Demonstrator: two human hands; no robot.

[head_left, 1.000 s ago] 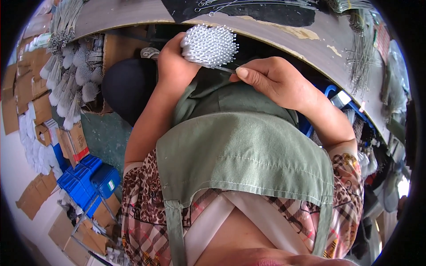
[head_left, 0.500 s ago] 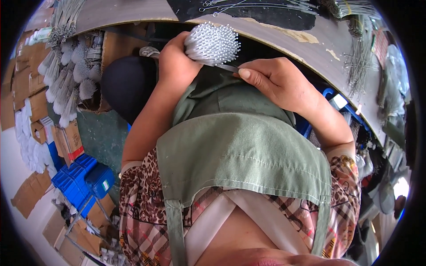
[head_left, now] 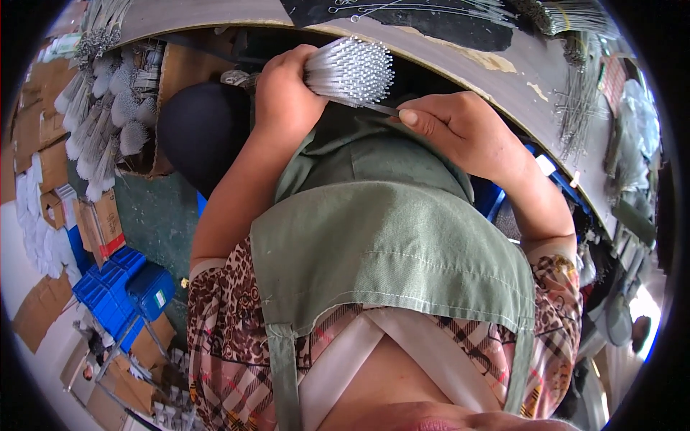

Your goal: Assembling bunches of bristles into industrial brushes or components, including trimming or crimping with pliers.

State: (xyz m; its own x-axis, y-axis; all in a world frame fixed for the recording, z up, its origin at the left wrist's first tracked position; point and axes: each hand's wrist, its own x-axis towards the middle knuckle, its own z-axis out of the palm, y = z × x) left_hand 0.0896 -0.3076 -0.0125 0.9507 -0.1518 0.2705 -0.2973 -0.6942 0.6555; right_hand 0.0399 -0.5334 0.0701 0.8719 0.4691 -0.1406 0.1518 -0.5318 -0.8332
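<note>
My left hand (head_left: 289,90) is wrapped around a thick bundle of thin white brushes (head_left: 352,72), its many round pale tips fanned toward the right. The lower ends of the bundle are hidden behind my palm and fingers. From the bundle's lower right side a thin grey strip (head_left: 381,109) runs out to my right hand (head_left: 460,133). There the thumb lies pressed over the strip's end against the curled fingers. Whether the strip is a tie around the bundle or a separate piece cannot be made out. Both hands are above my green apron (head_left: 388,237), just in front of the table edge.
A grey table (head_left: 424,54) with peeling patches curves across the far side, carrying looped wires (head_left: 431,10) and wire bundles (head_left: 575,93). At left, more brush bundles (head_left: 108,115) fill a cardboard box beside a dark rounded object (head_left: 205,136). Blue plastic crates (head_left: 118,294) are lower left.
The bundle and my right hand have shifted slightly to the right in the picture. The strip between them shows narrower. My grip on both looks the same.
</note>
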